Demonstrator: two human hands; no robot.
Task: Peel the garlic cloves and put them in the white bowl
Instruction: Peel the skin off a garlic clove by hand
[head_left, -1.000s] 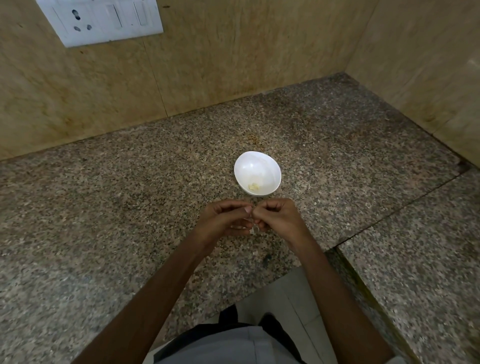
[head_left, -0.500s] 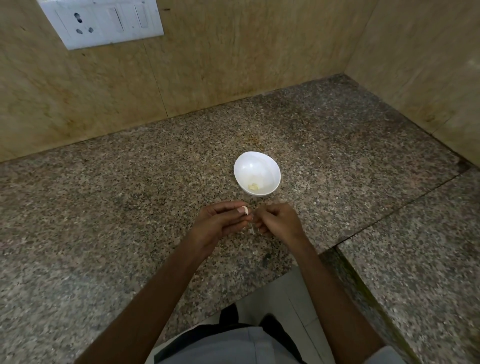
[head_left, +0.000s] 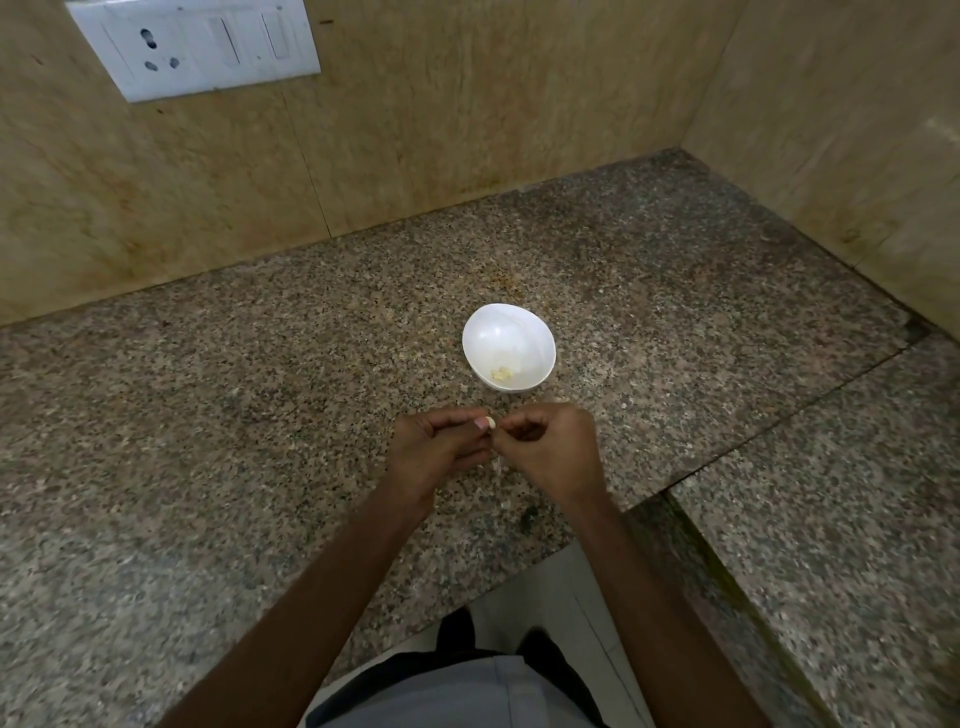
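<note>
At the left fingertips: clove (head_left: 488, 423), pale, pinched between thumb and forefinger of the left hand (head_left: 441, 452); remaining fingers curled under it. Touching it from the other side: right hand (head_left: 550, 447), fingers curled tight, thumb and forefinger closed narrow on a strip of skin (head_left: 497, 464), apparently, hanging just below both sets of fingertips; too small and pale to confirm. Just beyond the fingertips, apart from them: bowl (head_left: 498, 325), upright on the counter (head_left: 260, 415), with a few peeled pieces (head_left: 501, 372) lying at its near wall. Below the fingers, nearer the body: one scrap (head_left: 506, 504) of loose skin on the counter.

Step in hand, judged: stripping skin from this clove; not yet ready for the bowl.

Notes for doing it well:
- Hold the clove by its sides only, leaving the end toward the right fingers bare.
- Pull the strip along the clove's length, away from the left fingertips, not outward; slow, even tension to avoid tearing it short.
- Turn the clove a little between left thumb and forefinger after each strip; check the side facing the palm, hidden from here.
- Drop skin below the fingers, beside the existing scrap, never ahead of them over the bowl.
- Once bare, reach forward with the left fingers alone; release low inside the rim, next to the peeled pieces.
</note>
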